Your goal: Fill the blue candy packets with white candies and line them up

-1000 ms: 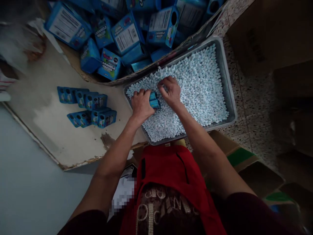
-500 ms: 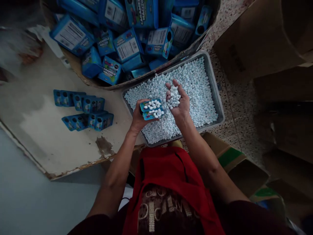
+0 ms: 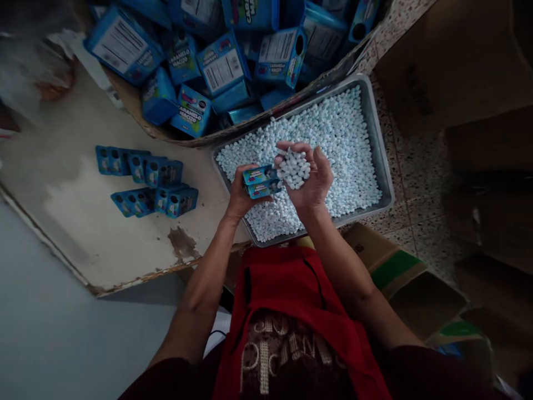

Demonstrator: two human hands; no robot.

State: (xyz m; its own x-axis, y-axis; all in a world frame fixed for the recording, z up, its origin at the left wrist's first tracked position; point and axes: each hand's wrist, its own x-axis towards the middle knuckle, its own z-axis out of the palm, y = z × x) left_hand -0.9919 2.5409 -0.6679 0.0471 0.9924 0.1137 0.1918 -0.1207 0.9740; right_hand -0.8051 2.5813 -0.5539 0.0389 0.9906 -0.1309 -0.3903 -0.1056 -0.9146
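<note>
Over the grey rectangular metal tray (image 3: 380,139), the left hand (image 3: 239,199) clasps two blue printed boxes (image 3: 258,176) together, probably for alignment. The unclosed right hand (image 3: 315,183) cradles white oval candies (image 3: 295,168) palm-up above it, likely against spills.

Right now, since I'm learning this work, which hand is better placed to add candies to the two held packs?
The right hand, I'd judge: its cupped, upturned palm carries a heap of pale candies beside the blue Caramelo Macizo packs, while the left hand is occupied gripping them.
</note>
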